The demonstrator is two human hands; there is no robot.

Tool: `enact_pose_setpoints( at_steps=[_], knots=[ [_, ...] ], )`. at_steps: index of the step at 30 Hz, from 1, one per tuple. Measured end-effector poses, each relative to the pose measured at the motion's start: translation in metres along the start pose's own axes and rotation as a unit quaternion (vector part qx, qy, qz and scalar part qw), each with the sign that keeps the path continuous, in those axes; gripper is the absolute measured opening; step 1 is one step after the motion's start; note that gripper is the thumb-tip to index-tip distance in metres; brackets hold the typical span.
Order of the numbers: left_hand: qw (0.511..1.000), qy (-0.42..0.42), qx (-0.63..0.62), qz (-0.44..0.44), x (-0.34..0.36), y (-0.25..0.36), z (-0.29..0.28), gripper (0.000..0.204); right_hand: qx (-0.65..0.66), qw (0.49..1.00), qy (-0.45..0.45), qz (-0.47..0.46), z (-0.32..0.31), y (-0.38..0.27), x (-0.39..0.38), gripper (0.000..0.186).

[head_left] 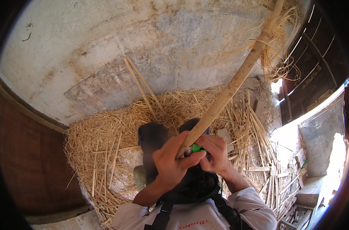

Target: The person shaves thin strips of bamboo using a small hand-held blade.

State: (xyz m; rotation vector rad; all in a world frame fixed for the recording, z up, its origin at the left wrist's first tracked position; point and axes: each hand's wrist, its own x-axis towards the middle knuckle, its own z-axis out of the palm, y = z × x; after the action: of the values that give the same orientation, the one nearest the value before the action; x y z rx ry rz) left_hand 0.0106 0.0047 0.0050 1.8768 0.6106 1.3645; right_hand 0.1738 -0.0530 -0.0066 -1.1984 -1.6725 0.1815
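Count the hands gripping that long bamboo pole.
2. The left hand wraps the long bamboo pole near its lower end; the right hand is beside it, also pinching a small green object.

one view only, from a fisheye camera worn on the person's head, looking steeply down along the chest. it sits close above the left hand and right hand, which come in from the lower edge. beyond them it faces a straw-covered floor and a plastered wall. a dark round rim frames the picture, and straight edges curve near it.
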Motion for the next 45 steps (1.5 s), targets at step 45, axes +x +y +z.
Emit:
enact_pose_setpoints(
  at_steps=[45],
  knots=[
    [0.965,-0.134,-0.137,-0.181,-0.006,0.0,-0.013,0.05,0.172,0.979,0.016,0.11,-0.004,0.022,-0.022,0.054]
  ],
)
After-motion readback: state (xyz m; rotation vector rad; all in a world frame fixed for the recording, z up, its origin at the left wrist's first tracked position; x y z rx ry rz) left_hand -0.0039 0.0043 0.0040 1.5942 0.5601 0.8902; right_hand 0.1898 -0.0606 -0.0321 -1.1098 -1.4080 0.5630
